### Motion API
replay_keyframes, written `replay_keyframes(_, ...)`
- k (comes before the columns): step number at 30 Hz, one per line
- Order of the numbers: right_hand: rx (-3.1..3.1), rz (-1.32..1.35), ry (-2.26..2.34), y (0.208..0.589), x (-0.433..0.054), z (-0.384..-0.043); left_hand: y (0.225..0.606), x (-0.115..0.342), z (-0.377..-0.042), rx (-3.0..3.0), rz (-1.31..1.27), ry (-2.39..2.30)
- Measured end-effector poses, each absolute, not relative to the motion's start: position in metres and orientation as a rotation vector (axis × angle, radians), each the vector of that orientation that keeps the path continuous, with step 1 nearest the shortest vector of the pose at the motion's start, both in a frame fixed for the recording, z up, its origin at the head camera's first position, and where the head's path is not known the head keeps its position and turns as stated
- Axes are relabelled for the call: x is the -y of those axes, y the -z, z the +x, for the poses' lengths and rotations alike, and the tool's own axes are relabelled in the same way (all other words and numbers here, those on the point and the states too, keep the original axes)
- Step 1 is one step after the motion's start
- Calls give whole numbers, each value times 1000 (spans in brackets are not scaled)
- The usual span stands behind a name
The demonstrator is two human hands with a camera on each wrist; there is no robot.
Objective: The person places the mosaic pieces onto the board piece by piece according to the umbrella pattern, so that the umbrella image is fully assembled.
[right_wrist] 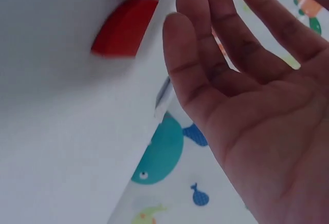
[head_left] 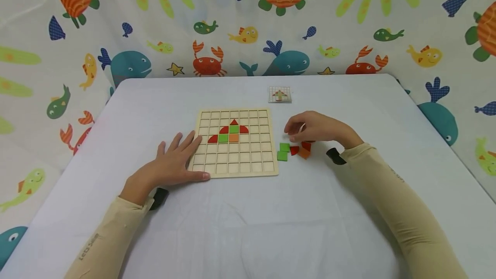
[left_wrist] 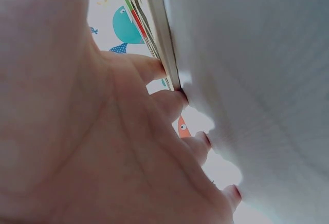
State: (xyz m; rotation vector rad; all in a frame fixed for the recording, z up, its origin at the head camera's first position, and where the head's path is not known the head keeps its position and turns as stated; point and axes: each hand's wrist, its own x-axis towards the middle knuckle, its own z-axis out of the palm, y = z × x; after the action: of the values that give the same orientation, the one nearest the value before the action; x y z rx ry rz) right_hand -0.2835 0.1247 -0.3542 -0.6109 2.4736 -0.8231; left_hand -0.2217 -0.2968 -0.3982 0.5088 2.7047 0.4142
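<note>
A wooden grid board (head_left: 248, 168) lies on the table, with a red triangle (head_left: 234, 122), red quarter-circles (head_left: 212, 139), green squares (head_left: 223, 138) and an orange square (head_left: 234, 137) set in its cells. My left hand (head_left: 170, 165) rests spread at the board's left edge, thumb along the near corner; the left wrist view shows its fingertips at the board's side (left_wrist: 159, 23). To the board's right, my right hand (head_left: 315, 127) hovers with loosely bent fingers over loose pieces. Nothing shows between its fingers in the right wrist view, where a red quarter-circle (right_wrist: 126, 29) lies beside them.
Loose green squares (head_left: 282, 156), a red quarter-circle (head_left: 294, 150) and an orange piece (head_left: 304, 153) lie right of the board. A small pattern card (head_left: 280, 94) sits behind it. The white-covered table (head_left: 232, 227) ends at a sea-animal curtain (head_left: 166, 25).
</note>
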Motion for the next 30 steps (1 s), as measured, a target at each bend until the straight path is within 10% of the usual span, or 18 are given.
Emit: replay_keyframes(30,-2476,-783,714,376,-102,-280,394,295,-222,-2701,514,-422)
